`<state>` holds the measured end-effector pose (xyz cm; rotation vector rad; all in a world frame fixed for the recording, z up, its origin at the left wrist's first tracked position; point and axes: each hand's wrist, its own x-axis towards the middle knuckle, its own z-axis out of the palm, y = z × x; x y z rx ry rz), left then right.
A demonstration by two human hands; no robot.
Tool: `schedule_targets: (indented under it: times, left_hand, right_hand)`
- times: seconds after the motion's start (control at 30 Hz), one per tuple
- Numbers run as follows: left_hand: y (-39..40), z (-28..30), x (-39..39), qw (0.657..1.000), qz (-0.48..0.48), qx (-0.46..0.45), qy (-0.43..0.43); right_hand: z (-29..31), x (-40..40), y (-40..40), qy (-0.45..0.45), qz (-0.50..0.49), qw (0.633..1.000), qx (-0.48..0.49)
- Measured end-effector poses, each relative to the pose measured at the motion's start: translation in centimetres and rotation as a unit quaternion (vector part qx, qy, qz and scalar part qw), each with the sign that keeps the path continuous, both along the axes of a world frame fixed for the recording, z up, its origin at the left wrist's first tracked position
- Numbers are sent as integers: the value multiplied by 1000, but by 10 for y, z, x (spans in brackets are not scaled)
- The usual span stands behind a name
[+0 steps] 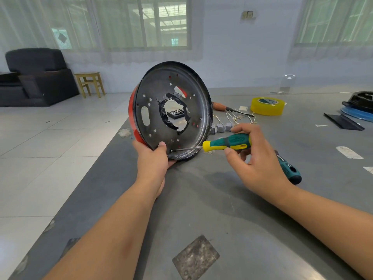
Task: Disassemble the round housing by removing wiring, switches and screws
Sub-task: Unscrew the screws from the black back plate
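Note:
The round housing [173, 91], black inside with a red outer wall, stands on its edge on the grey table [222, 199], its open side facing me. My left hand [153, 158] grips its lower rim, thumb inside. My right hand [254, 158] holds a green-and-yellow screwdriver [228, 142]; its tip touches a screw [172, 150] near the bottom inside edge. Removed grey switches [221, 127] with white wires [238, 117] lie behind my right hand.
A second green screwdriver [289, 170] lies under my right wrist. Behind are a brown-handled tool [220, 107], a yellow tape roll [267, 106], black and blue parts [357, 110] at far right, and a small black part [177, 113] seen through the housing's hole. The table's left edge runs diagonally.

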<state>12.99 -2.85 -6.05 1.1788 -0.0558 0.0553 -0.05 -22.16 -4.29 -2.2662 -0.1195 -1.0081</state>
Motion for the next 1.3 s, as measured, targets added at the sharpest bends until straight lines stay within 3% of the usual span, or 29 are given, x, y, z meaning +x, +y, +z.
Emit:
schedule_targets:
  times: [0.5,1.3]
  left_hand:
    - [-1,2,-5,1000,-6,13,-14]
    - [0,6,-8,1000,-8,-5,6]
  right_hand:
    - [1,1,-8,-33,-32,999,0]
    - [-2,0,-6,-10,-5,998,62]
